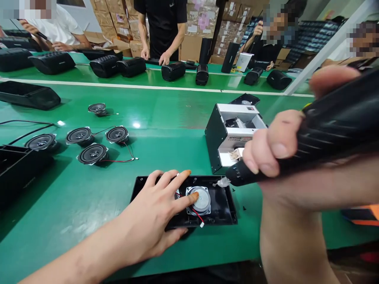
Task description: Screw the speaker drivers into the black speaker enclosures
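A black rectangular panel [219, 217] lies on the green table, with a round speaker driver [203, 200] seated in it. My left hand [161, 209] spreads over the panel's left part, a fingertip on the driver's round back and the thumb by the near edge. A red wire with a white plug [201, 225] hangs from the driver. My right hand [275, 150] is wrapped round a black electric screwdriver [334, 122], whose pale tip points down at the panel's right part. Small dark screws [244, 208] lie right of the panel.
A silver and black machine [211, 138] stands just behind the panel. Several loose speaker drivers [92, 154] with wires lie at the left, near black housings [26, 94]. Across the table [166, 142], people work beside several finished-looking black speakers [173, 71].
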Demonstrator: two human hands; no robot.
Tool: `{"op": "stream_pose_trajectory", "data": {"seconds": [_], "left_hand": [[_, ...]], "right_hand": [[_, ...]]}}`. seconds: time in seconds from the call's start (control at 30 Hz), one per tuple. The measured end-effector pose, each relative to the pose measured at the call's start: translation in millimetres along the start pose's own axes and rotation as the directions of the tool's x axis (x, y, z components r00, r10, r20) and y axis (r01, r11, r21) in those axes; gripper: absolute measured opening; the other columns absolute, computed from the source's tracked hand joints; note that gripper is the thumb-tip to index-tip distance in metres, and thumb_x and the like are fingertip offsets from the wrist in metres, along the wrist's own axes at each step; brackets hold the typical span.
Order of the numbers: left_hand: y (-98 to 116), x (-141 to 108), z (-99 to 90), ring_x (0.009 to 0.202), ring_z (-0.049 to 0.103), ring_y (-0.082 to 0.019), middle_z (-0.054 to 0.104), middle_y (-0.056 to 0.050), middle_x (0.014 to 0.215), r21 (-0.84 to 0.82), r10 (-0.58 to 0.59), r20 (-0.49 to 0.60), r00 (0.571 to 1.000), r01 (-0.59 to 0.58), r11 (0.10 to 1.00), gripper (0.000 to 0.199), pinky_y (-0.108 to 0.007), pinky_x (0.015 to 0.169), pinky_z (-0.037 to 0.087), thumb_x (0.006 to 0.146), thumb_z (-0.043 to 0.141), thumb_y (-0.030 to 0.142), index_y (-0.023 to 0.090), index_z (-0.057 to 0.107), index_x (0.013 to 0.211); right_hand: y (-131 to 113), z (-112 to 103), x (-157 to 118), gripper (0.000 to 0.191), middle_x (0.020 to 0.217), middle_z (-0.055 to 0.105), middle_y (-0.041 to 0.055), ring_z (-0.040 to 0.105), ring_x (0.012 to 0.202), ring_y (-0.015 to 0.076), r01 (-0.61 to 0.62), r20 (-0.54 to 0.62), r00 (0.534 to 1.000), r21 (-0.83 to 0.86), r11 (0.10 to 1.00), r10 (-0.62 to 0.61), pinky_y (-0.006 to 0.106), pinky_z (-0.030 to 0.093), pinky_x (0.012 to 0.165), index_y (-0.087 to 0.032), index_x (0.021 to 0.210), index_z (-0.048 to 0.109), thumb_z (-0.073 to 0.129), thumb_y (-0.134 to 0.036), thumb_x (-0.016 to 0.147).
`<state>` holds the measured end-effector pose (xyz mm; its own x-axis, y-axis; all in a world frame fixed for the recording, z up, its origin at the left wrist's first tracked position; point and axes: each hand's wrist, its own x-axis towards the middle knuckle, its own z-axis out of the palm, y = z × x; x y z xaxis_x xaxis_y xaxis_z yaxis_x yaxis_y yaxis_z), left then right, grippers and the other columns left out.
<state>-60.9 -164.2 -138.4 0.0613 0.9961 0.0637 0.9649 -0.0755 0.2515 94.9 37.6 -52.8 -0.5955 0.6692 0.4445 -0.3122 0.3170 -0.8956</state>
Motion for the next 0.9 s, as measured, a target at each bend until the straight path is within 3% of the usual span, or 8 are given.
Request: {"op": "stream_pose_trajectory", "data": {"seconds": [0.1,0.23,0.37,0.57,0.9], "left_hand": [[-1,2,0.4,0.143,0.046,-0.045,0.038,-0.015,0.170,0.010,0.009,-0.009,1.000,-0.009,1.000,0.059,-0.069,0.109,0.040,0.091,0.078,0.037,0.034,0.061,0.147],[-4,3,2.2,0.138,0.048,-0.045,0.039,-0.016,0.170,0.046,0.030,-0.040,0.999,-0.029,0.999,0.063,-0.066,0.105,0.043,0.089,0.079,0.034,0.034,0.060,0.148],[-6,3,4.5,0.137,0.050,-0.046,0.040,-0.015,0.169,0.070,0.064,-0.076,0.995,-0.059,0.996,0.064,-0.065,0.104,0.043,0.089,0.076,0.035,0.034,0.059,0.151],[-3,3,3.5,0.140,0.048,-0.043,0.039,-0.009,0.171,0.067,0.017,-0.095,0.995,-0.010,0.998,0.060,-0.064,0.110,0.040,0.089,0.072,0.028,0.036,0.063,0.148],[-2,5,3.1,0.141,0.048,-0.043,0.038,-0.007,0.171,0.106,0.018,-0.093,0.996,-0.008,0.994,0.060,-0.063,0.108,0.043,0.090,0.068,0.028,0.038,0.061,0.149]], "right_hand": [[10,20,1,0.071,0.058,0.051,-0.0026,0.045,0.041,0.0153,0.033,-0.066,0.998,0.311,0.950,-0.013,0.030,0.033,0.036,-0.025,0.108,0.062,0.045,-0.093,0.094],[35,27,1,0.071,0.063,0.055,-0.0045,0.048,0.044,0.0119,0.059,0.037,0.996,0.371,0.927,-0.078,0.026,0.039,0.039,-0.021,0.120,0.060,0.051,-0.088,0.096],[54,27,2,0.071,0.063,0.055,-0.0048,0.047,0.042,0.0109,0.074,0.030,0.995,0.455,0.887,-0.099,0.023,0.036,0.036,-0.021,0.121,0.061,0.047,-0.087,0.098],[55,25,2,0.060,0.064,0.059,-0.0045,0.051,0.045,0.0113,-0.059,0.063,0.998,0.533,0.844,0.030,0.022,0.041,0.041,-0.023,0.118,0.065,0.058,-0.080,0.098],[65,23,0,0.056,0.070,0.060,-0.0020,0.052,0.048,0.0118,-0.006,0.097,0.993,0.589,0.808,-0.063,0.023,0.041,0.044,-0.023,0.122,0.069,0.058,-0.075,0.101]]}}
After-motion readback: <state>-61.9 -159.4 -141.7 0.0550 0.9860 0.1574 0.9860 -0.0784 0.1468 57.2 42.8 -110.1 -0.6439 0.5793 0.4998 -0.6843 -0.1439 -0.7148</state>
